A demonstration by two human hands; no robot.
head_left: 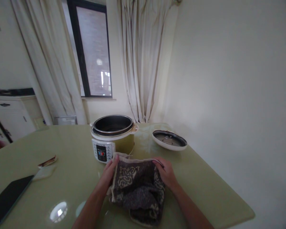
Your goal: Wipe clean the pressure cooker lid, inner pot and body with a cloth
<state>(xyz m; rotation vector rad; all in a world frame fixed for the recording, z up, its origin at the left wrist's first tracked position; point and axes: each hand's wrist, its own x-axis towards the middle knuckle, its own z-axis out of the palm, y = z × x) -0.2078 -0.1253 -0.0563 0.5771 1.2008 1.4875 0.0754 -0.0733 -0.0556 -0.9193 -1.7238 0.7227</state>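
A dark grey-brown towel (138, 187) with a pale scroll pattern and light edging hangs bunched between my hands above the table. My left hand (109, 171) grips its upper left edge, thumb on top. At the upper right edge, my right hand (166, 173) pinches the cloth with the fingers closed. Just beyond the towel stands an electric pressure cooker (103, 151), lidless, its dark inner pot (113, 123) showing at the top. To its right the cooker's round lid (169, 143) lies upside down, inner side up.
The pale green glossy table (73, 149) has its right edge along a white wall. On the left are a dark flat tablet-like object (10, 200) and a small brown-and-white item (47, 162). Curtains (143, 63) and a window (94, 51) are behind; a white cabinet (11, 114) stands far left.
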